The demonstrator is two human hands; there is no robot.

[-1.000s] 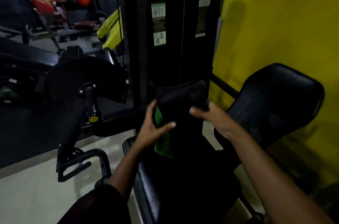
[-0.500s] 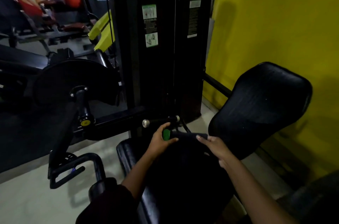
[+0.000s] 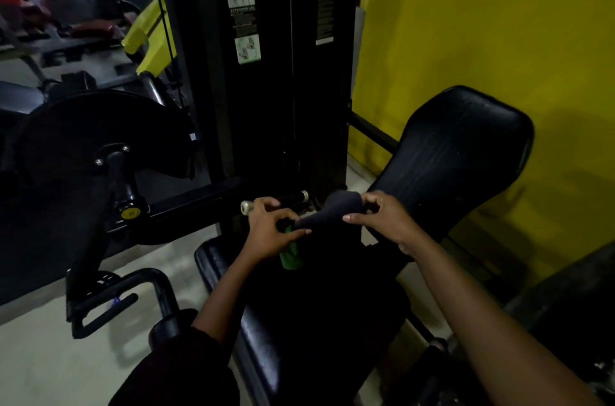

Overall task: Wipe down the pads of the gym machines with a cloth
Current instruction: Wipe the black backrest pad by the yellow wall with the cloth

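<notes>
From the head view, both hands hold the dark cloth (image 3: 327,211) bunched up just above the far end of the seat pad (image 3: 266,332). The left hand (image 3: 271,232) pinches its left end, where a green patch hangs down; the right hand (image 3: 382,221) is closed on its right end. The cloth runs left to right between them. The tilted back pad (image 3: 459,159) rises just beyond the right hand, so that hand looks nearer to wipe it; the seat pad lies straight below both.
</notes>
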